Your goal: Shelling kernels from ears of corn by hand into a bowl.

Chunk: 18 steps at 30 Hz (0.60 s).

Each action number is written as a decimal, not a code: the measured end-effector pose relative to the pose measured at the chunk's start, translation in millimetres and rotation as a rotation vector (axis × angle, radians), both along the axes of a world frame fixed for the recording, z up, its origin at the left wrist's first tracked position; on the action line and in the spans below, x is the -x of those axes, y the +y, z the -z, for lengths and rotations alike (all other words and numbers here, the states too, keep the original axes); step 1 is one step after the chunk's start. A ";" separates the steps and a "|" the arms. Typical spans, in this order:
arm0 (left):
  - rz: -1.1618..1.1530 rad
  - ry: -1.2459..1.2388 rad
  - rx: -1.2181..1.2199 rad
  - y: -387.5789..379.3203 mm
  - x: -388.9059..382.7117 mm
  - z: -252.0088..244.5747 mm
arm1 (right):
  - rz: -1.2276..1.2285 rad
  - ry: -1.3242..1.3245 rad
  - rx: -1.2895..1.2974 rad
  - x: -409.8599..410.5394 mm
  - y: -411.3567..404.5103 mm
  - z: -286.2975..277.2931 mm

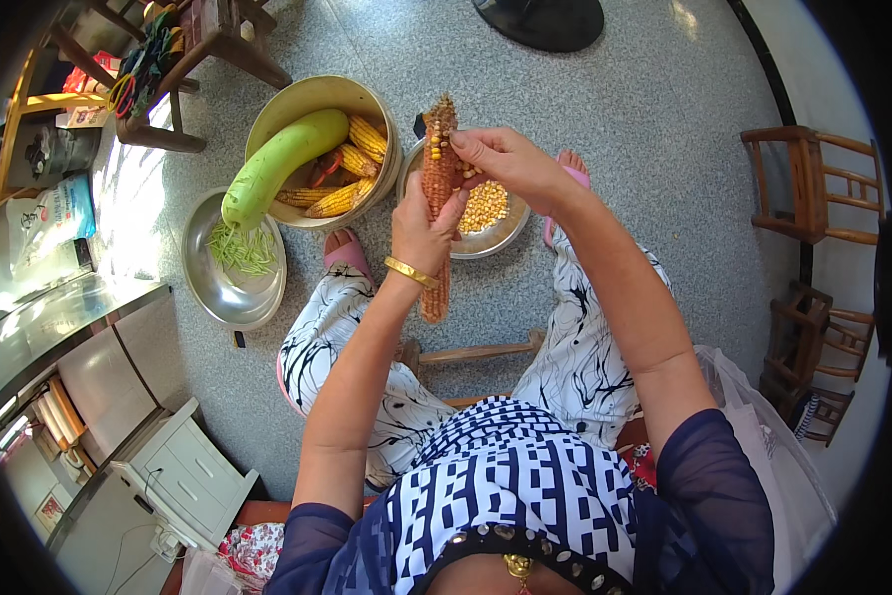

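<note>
Wrapped around the middle of a mostly bare corn cob (436, 186), my left hand (421, 230) holds it roughly upright in the view. A few yellow kernels still sit near its upper end. My right hand (502, 163) grips that end, its thumb against the kernel rows; loose kernels show under its curled fingers. Beneath the hands, a metal basin (519, 227) contains loose corn kernels (485, 207), partly hidden by the hands and cob. To the left, a cream bucket (286, 104) holds a long green gourd (282, 167) and several yellow corn ears (368, 137).
An oval metal basin (230, 309) with thin green strips (241, 249) stands left of the bucket. A wooden chair (193, 52) with scissors (122, 95) is at upper left. Wooden chairs (788, 182) line the right wall. A black round base (543, 18) stands ahead.
</note>
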<state>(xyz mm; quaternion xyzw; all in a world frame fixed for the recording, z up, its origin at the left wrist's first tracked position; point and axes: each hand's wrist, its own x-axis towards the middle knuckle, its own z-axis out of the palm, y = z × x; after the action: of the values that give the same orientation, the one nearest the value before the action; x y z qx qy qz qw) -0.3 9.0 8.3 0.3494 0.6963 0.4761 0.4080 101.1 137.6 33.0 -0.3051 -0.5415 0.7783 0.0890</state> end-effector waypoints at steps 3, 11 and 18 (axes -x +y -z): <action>-0.003 0.201 0.003 -0.7 -0.5 8.8 | -0.031 0.007 -0.063 0.6 -1.2 4.2; 0.052 0.385 -0.009 -4.1 -0.1 21.2 | -0.106 -0.202 -0.390 -0.4 -3.4 13.9; 0.022 0.359 -0.018 -1.5 -2.2 18.1 | -0.039 -0.046 -0.356 -2.0 -3.4 25.1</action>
<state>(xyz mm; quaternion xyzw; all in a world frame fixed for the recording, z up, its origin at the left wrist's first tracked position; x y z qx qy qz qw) 1.9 7.5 -9.8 0.4400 0.7499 0.4077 0.2789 103.0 134.2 8.0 -0.2917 -0.6786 0.6643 0.1140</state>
